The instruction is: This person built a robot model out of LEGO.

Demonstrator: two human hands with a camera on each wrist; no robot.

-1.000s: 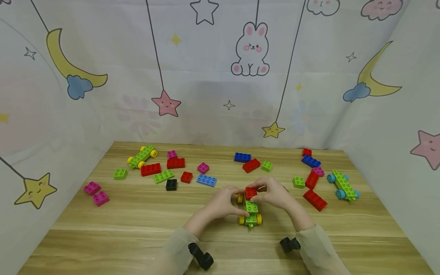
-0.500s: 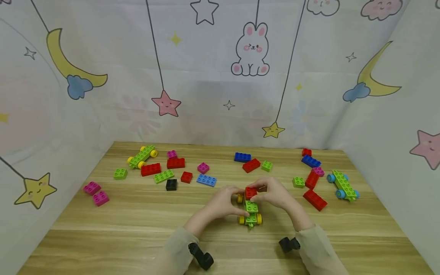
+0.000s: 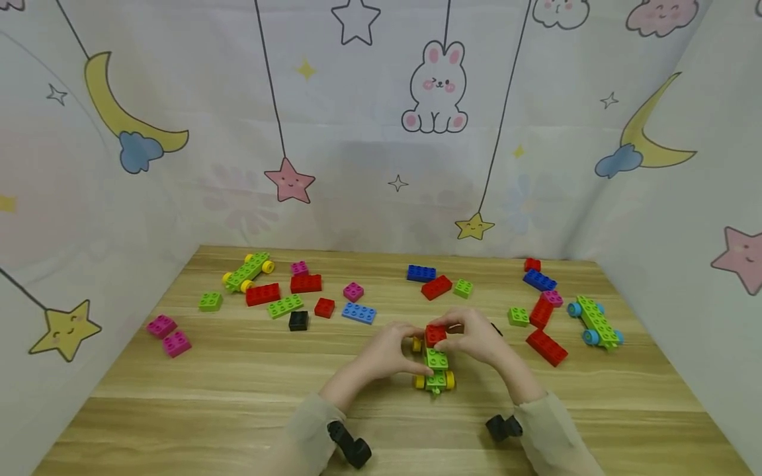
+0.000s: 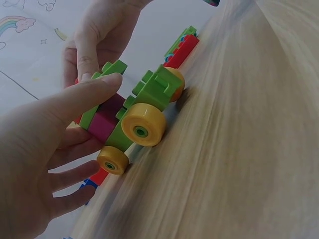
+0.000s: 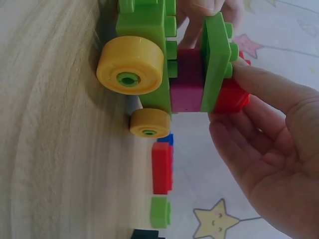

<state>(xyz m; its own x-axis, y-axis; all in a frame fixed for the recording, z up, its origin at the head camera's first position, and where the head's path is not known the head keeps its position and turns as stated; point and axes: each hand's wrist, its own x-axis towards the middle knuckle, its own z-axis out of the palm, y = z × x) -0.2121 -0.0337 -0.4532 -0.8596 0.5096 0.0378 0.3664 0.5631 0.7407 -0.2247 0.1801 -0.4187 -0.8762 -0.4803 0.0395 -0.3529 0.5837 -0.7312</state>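
So there's a little brick-built toy car (image 3: pixel 437 360) sitting around the middle of the table (image 3: pixel 238 410), a bit toward the right edge, and both hands are on it. It's a green chassis (image 5: pixel 142 25) on yellow wheels (image 4: pixel 144 117), then a magenta brick (image 5: pixel 187 82), then a green plate (image 5: pixel 215 64) sticking out toward the near edge, with a square red brick (image 3: pixel 435 336) on the far end of that. Can't tell if the red one is fully pressed down.

The left hand (image 3: pixel 389 350) pinches the car from the side, thumb over the near end of the green plate, index finger around by the magenta brick, other fingers loosely spread. The right hand (image 3: pixel 473 337) is pinching the square red brick between thumb and fingers.

Loose stuff is all over the rest of it. There's a yellow-wheeled base (image 3: pixel 248 272) up by the far left corner and a blue-wheeled base (image 3: pixel 595 322) along the right edge. Two pink bricks (image 3: pixel 176 344) are just beside each other at the left edge. Between the far edge and the left hand you've got a black brick (image 3: pixel 299 320) and a light blue brick (image 3: pixel 359 313), well apart. A dark blue brick (image 3: pixel 540 279) lies near the far right corner, with a small red brick (image 3: pixel 532 264) just behind it. Behind the far edge hangs a white cloth (image 3: pixel 369 145) printed with a bunny, moons and stars.
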